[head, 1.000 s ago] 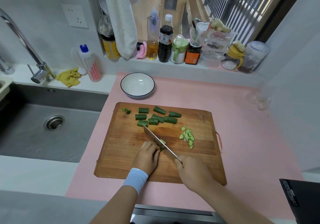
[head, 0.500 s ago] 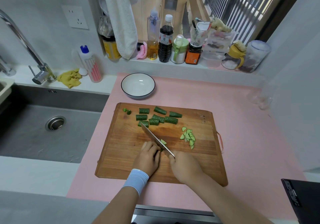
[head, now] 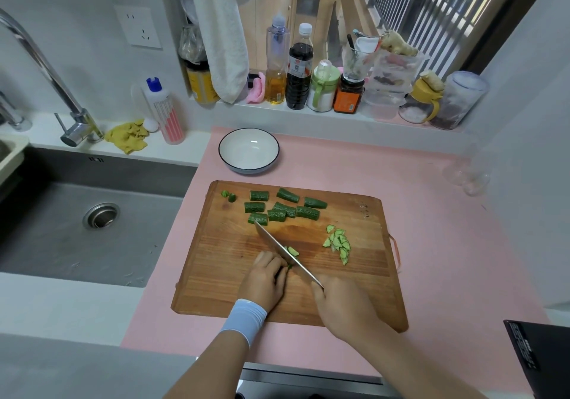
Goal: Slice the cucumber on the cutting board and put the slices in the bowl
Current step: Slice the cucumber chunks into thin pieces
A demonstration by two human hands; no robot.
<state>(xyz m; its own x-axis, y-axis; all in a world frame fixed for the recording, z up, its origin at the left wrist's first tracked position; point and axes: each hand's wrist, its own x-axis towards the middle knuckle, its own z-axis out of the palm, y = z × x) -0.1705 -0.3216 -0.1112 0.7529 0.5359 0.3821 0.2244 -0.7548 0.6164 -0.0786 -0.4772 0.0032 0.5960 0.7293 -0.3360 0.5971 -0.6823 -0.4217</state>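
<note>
Where the wooden cutting board (head: 216, 275) lies on the pink mat (head: 447, 244), a wide strip of mat shows on the board's right and a narrower one behind it, up to the white dark-rimmed bowl (head: 248, 152) just past its far edge. Steel sink (head: 61, 229) drops off left of the board; a black box corner (head: 539, 358) juts in off its near right. Plain wood grain shows along the board's left side and near-right corner.

Left hand (head: 266, 278), w/ a pale blue wristband (head: 243, 321), sits front-centre on the board, fingers curled down over a short cucumber piece (head: 289, 265) that's mostly hidden. Right hand (head: 342, 306) wraps the handle of the knife (head: 277, 246); the handle itself is covered. Blade runs diagonally toward the board's far left, tip at the nearest of the chunks (head: 279, 207). One thin slice (head: 293, 250) lies against the blade's right face.

Chunks are dark green, bumpy-skinned, clustered at the board's far side, w/ two small end bits (head: 228, 195) by its far-left corner. Pale half-moon slices (head: 339, 244) pile right of centre.
</note>
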